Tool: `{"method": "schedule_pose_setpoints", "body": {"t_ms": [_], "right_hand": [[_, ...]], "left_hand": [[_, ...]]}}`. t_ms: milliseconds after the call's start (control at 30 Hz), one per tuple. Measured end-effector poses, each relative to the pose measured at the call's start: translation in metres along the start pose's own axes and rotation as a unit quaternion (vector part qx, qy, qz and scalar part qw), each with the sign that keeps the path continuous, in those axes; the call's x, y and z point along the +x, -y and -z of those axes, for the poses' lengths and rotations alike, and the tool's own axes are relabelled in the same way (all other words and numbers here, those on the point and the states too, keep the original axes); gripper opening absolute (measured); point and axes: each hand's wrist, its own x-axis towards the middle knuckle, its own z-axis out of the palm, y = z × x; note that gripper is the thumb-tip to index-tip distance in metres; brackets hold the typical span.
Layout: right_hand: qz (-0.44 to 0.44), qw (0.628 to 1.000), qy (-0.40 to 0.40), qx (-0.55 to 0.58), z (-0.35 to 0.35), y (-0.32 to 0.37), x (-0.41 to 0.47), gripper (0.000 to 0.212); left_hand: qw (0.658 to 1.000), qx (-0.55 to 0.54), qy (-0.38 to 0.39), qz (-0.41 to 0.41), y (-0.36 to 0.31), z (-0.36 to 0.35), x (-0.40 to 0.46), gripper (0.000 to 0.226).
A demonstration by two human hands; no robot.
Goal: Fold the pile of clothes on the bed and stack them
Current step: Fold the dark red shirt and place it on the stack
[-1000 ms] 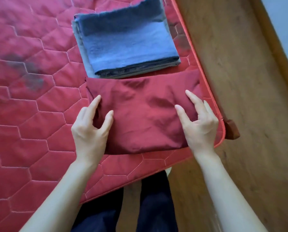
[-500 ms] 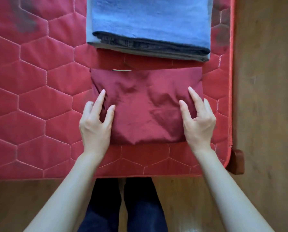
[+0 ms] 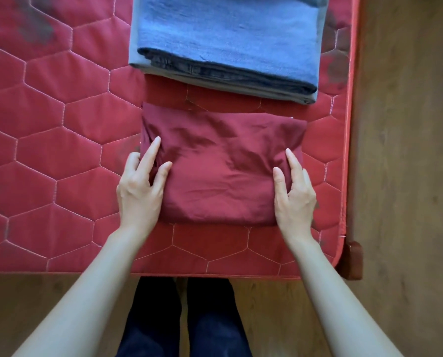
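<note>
A folded dark red garment lies near the front right corner of the red quilted mattress. My left hand grips its left edge, fingers on top and thumb at the side. At the garment's right edge my right hand holds on the same way. Just behind it sits a stack of folded clothes, a blue piece on top, a dark one and a grey one below.
The mattress ends at its front edge and right edge, with wooden floor beyond. A red-brown bed-frame corner sticks out at the front right. My dark-trousered legs stand against the front edge.
The view has swung square to the bed and drawn closer. Both hands stay on the red garment's side edges; the left fingers have slid further onto the cloth.
</note>
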Motion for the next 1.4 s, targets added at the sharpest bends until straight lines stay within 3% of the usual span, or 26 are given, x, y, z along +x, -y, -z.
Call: {"method": "schedule_pose_setpoints", "body": {"t_ms": [100, 200, 333, 467, 600, 700, 767, 867, 933, 1033, 1133, 1200, 1267, 1333, 1400], "right_hand": [[0.009, 1.0, -0.003, -0.006, 0.0, -0.002, 0.002, 0.044], [0.011, 0.998, -0.016, -0.065, 0.004, 0.003, 0.001, 0.051], [0.091, 0.978, -0.094, -0.165, -0.003, 0.03, 0.004, 0.056], [0.203, 0.959, -0.023, -0.196, -0.048, 0.068, -0.006, 0.046], [0.253, 0.923, 0.066, -0.281, -0.068, 0.049, -0.006, 0.046], [0.26, 0.92, 0.017, -0.293, -0.06, 0.022, 0.004, 0.048], [0.201, 0.934, -0.008, -0.296, -0.05, 0.005, 0.007, 0.052], [0.094, 0.958, 0.019, -0.27, -0.033, -0.008, 0.005, 0.059], [0.069, 0.961, 0.032, -0.264, -0.027, -0.003, 0.005, 0.06], [0.111, 0.951, -0.031, -0.288, -0.024, 0.016, 0.009, 0.06], [0.212, 0.942, -0.071, -0.25, -0.039, 0.042, 0.014, 0.054], [0.256, 0.931, -0.008, -0.26, -0.052, 0.054, 0.016, 0.051], [0.26, 0.916, 0.057, -0.3, -0.057, 0.05, 0.023, 0.049], [0.218, 0.921, 0.064, -0.318, -0.053, 0.038, 0.035, 0.051], [0.164, 0.937, 0.028, -0.309, -0.045, 0.027, 0.044, 0.054]], "left_hand": [[0.999, 0.015, 0.027, 0.01, 0.001, 0.001, 0.0, 0.05], [0.993, 0.116, 0.018, 0.024, -0.003, 0.008, -0.003, 0.057], [0.968, 0.206, -0.021, -0.14, -0.026, 0.004, -0.013, 0.058], [0.95, 0.204, 0.024, -0.236, -0.049, -0.03, -0.013, 0.049], [0.945, 0.265, 0.098, -0.166, -0.025, -0.049, -0.011, 0.051], [0.953, 0.256, 0.09, -0.135, -0.004, -0.051, -0.012, 0.054], [0.96, 0.251, 0.081, -0.09, 0.005, -0.049, -0.014, 0.056], [0.966, 0.239, 0.092, -0.019, 0.006, -0.042, -0.023, 0.06], [0.964, 0.246, 0.1, 0.005, -0.001, -0.037, -0.023, 0.06], [0.966, 0.251, 0.042, -0.038, -0.023, -0.031, -0.009, 0.059], [0.958, 0.221, -0.013, -0.182, -0.053, -0.042, 0.009, 0.051], [0.945, 0.232, 0.029, -0.228, -0.064, -0.053, 0.022, 0.049], [0.939, 0.259, 0.112, -0.195, -0.056, -0.06, 0.034, 0.051], [0.932, 0.281, 0.158, -0.164, -0.038, -0.06, 0.045, 0.055], [0.932, 0.284, 0.152, -0.164, -0.022, -0.054, 0.054, 0.057]]}}
